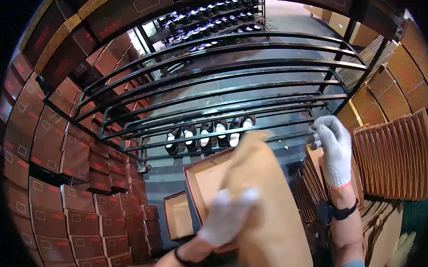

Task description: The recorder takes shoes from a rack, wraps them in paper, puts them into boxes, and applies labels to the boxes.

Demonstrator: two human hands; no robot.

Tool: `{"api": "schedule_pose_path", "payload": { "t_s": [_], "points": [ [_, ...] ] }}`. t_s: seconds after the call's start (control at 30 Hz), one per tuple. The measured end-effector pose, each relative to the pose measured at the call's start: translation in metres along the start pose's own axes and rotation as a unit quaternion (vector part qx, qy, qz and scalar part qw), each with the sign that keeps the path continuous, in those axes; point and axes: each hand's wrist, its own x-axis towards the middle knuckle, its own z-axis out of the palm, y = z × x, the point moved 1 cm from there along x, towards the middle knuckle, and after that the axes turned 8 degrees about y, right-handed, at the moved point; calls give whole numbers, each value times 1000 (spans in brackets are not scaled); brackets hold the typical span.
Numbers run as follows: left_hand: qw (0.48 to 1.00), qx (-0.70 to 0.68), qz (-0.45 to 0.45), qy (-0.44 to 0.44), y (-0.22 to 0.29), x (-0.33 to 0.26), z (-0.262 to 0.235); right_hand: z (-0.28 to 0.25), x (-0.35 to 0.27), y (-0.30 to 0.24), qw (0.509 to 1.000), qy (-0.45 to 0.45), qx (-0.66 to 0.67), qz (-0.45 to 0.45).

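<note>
A tan cardboard piece (pixel 277 208), matte and plain, slanted across the lower middle, its long form smeared by blur and its upper end ragged-looking. It partly covered a large open box (pixel 206 177) with reddish-brown outer walls and a smooth tan lining. The left hand (pixel 229 217), in a white knit glove, touched the cardboard with thumb and fingers apart; blur made it impossible to tell whether they gripped it. The right hand (pixel 333 148), in a similar glove, was raised with bent fingers near ribbed stacks of folded cardboard (pixel 394 155); whether it pinched anything could not be told. Left of the large box stood a smaller open box (pixel 179 217), rectangular and tan inside. Beyond, dark shoes (pixel 205 135) with white inside lined up under a rack (pixel 211 96) of glossy black metal bars. Stacked brown boxes (pixel 47 221) walled the left side.
</note>
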Motion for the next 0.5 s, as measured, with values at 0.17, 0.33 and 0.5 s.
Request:
{"api": "schedule_pose_path", "payload": {
  "t_s": [0.17,0.33,0.5],
  "points": [
    [898,3,-433,74,-57,-47,-69,8,82,269,910,-49,-399,-99],
    [922,157,-333,117,-56,-76,-49,156,84,425,829,-228,-508,57],
    [819,119,-538,161,-57,-65,-40,258,155,507,824,-213,-524,23]
  ]
}}
